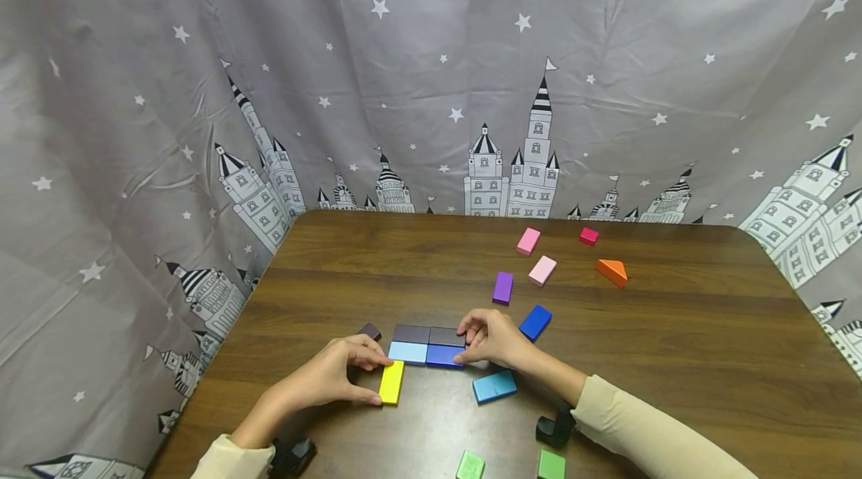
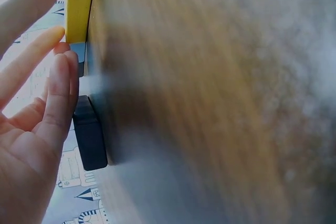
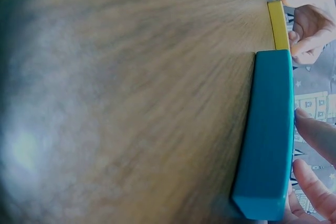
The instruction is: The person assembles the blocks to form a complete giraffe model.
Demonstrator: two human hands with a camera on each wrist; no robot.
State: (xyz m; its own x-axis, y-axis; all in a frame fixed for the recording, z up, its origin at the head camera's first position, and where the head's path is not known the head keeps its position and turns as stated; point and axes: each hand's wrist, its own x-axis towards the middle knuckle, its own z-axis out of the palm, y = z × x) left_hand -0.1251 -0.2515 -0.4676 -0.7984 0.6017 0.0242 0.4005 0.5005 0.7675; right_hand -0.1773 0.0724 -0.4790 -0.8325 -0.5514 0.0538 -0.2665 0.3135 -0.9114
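Note:
My left hand (image 1: 331,374) holds a yellow block (image 1: 392,383) by its left side, thumb near the close end and a finger near the far end. This block stands lengthwise just below a light blue block (image 1: 407,352). Beside the light blue one lies a blue block (image 1: 445,356), with two dark grey blocks (image 1: 411,334) in a row behind them. The right hand (image 1: 497,340) has its thumb on the blue block's near right corner and its fingers at the right end of the dark row, pinching there. A teal block (image 3: 268,135) lies close below the right hand.
Another dark block (image 1: 370,331) lies beyond the left hand. Blue (image 1: 536,322), purple (image 1: 502,288), pink (image 1: 528,241), red (image 1: 589,236) and orange triangular (image 1: 611,272) blocks are scattered behind and to the right. Green blocks (image 1: 471,465) lie at the near edge of view.

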